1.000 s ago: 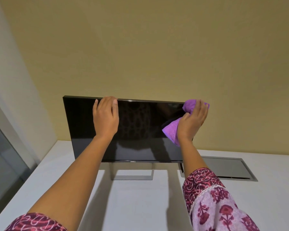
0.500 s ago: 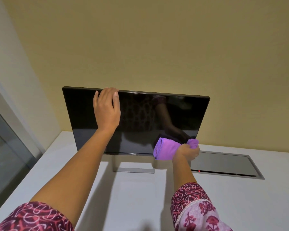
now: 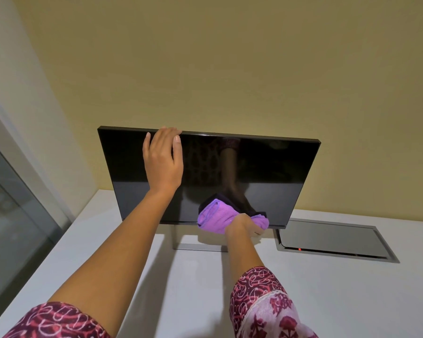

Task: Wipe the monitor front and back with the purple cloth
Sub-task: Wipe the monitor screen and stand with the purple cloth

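A black flat monitor [image 3: 274, 174] stands on a silver stand [image 3: 200, 246] on the white desk, its dark screen facing me. My left hand [image 3: 163, 164] lies on the upper left of the screen, fingers curled over the top edge. My right hand [image 3: 243, 226] holds the bunched purple cloth [image 3: 215, 217] against the bottom edge of the screen, just right of centre. The cloth and my arm are mirrored in the glass. The monitor's back is hidden.
The white desk [image 3: 327, 301] runs up to a yellow wall. A grey metal cable hatch [image 3: 332, 240] with a small red light is set into the desk at the right of the monitor. A glass panel [image 3: 12, 215] borders the desk's left side.
My right hand has carried the cloth from the top right corner of the screen down to the bottom edge, then a little leftward along it. My left hand has stayed on the top edge.
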